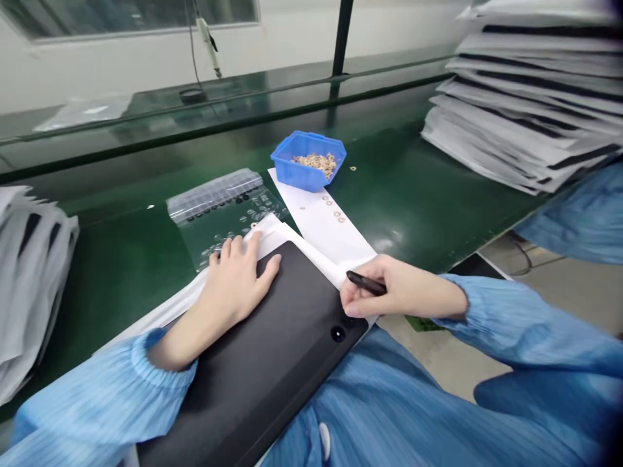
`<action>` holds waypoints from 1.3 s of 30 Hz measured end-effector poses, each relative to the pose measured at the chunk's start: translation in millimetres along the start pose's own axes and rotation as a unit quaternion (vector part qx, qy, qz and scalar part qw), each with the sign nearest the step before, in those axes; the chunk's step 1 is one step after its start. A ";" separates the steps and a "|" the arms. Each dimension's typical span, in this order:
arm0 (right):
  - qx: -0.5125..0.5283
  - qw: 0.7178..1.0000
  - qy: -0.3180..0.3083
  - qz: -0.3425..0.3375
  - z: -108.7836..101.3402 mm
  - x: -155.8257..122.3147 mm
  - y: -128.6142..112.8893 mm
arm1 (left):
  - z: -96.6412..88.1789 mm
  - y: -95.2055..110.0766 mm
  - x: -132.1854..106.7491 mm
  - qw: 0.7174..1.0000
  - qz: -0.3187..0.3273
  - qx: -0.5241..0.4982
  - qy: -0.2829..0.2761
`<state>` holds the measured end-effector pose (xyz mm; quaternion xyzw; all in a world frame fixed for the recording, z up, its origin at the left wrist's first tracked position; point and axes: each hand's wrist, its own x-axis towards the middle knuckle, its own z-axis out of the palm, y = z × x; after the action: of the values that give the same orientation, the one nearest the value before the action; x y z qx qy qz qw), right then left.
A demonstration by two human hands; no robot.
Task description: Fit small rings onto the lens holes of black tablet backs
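**Flat on the left, pinching on the right**

I'm looking down the feed at a green bench point(399, 194), with a glass panel point(243, 97) along its far side and an electric screwdriver point(209, 45) hanging on a cord beyond it. Tall stacks of white packets point(525, 97) fill the far right corner of the bench, and a smaller stack point(29, 272) sits at the left edge.

Near the middle, a blue bin point(307, 161) holds a heap of small rings point(314, 164). A few more lie on a white sheet point(324, 220) that runs from the bin toward me and passes under a black board point(253, 350). The board sits at the bench's near edge and extends past it toward the person's lap.

The left hand point(235, 282) is pressed palm down with its fingers loosely spread, the thumb on the board and the fingertips just beside a clear bag point(224, 211) holding small pale pieces. The right hand point(389, 288) pinches a black pen point(365, 283) between thumb and fingers, with its tip over the board's far right corner. Pleated blue sleeves point(525, 318) cover both arms.
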<state>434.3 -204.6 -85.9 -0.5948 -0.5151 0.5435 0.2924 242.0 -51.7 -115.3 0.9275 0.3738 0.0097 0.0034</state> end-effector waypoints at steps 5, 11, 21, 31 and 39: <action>0.003 0.997 0.065 0.038 14.6 -10.1 6.2 | -1.0 -0.3 0.3 1.000 0.004 0.007 -0.005; -0.028 0.993 0.109 0.026 20.8 -12.1 4.4 | -1.1 -1.9 1.5 1.000 0.010 0.000 -0.008; -0.160 0.967 0.152 -0.126 28.6 -16.0 13.2 | 1.4 -4.9 3.0 1.000 0.012 -0.010 -0.006; 0.074 0.907 0.356 -0.213 36.4 -26.7 25.2 | -14.8 27.7 -50.9 0.944 0.294 -0.111 0.101; 0.071 0.918 0.366 -0.134 59.7 -30.6 26.2 | -17.9 42.0 -70.9 0.920 0.377 -0.107 -0.004</action>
<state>389.1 -253.6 -113.3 -0.6551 -0.4074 0.2788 0.5720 219.7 -131.2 -97.9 0.9939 -0.0070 0.0467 0.0999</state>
